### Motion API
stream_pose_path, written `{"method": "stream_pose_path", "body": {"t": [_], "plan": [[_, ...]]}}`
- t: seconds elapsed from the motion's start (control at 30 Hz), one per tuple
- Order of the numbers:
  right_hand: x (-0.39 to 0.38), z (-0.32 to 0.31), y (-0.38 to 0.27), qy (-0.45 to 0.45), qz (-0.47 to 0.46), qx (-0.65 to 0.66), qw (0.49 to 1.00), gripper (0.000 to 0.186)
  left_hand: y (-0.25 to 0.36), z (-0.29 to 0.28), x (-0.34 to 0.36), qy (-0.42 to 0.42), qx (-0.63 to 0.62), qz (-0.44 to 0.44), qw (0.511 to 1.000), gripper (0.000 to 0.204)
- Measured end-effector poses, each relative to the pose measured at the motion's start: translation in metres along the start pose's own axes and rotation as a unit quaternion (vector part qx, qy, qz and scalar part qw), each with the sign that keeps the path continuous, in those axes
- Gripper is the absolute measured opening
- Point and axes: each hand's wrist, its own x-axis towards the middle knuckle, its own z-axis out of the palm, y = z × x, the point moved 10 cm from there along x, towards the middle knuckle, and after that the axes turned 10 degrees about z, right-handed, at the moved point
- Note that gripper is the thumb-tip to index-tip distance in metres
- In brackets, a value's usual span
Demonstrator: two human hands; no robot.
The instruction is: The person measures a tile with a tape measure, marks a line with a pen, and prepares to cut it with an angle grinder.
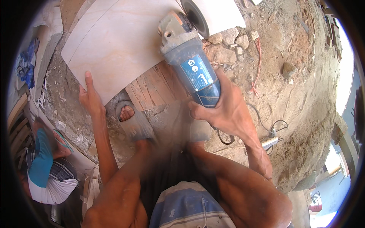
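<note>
Your right hand [224,110] is closed around the blue body of 1 angle grinder [188,57], its disc at the far edge of 1 large pale tile [121,41]. Your left hand [90,99] lies open, fingers flat on the tile's near edge. The tile rests on wooden boards [152,89] over rubble, 1 sandalled foot [129,117] beside them.

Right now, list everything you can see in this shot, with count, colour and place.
tile: one, pale beige, upper left on wooden boards
angle grinder: one, blue and grey, disc at the tile's right edge
wooden boards: several, reddish, under the tile
stones: several, pale, right of the grinder
cable: one, dark, on the dirt at right
other person: one, blue and white clothes, lower left
sandalled foot: one, centre
left hand: flat on the tile's edge
right hand: gripping the grinder
</note>
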Motion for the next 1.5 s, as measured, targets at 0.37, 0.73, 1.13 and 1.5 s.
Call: {"method": "stream_pose_path", "body": {"t": [0.37,0.73,1.13,1.5], "plan": [[-0.007,-0.002,0.011,0.007,0.006,0.005,1.000,0.067,0.001,0.004,-0.002,-0.002,-0.004,0.008,1.000,0.080],[-0.017,-0.003,0.020,0.008,0.021,-0.001,1.000,0.067,0.003,0.004,-0.002,-0.009,-0.003,0.010,1.000,0.083],[-0.028,-0.002,0.033,-0.009,0.054,-0.003,0.998,0.069,0.003,0.003,0.000,-0.003,-0.010,0.022,1.000,0.077],[-0.078,-0.009,0.064,-0.010,0.114,-0.016,0.993,0.072,0.014,0.004,-0.006,-0.003,0.034,0.000,0.999,0.071]]}}
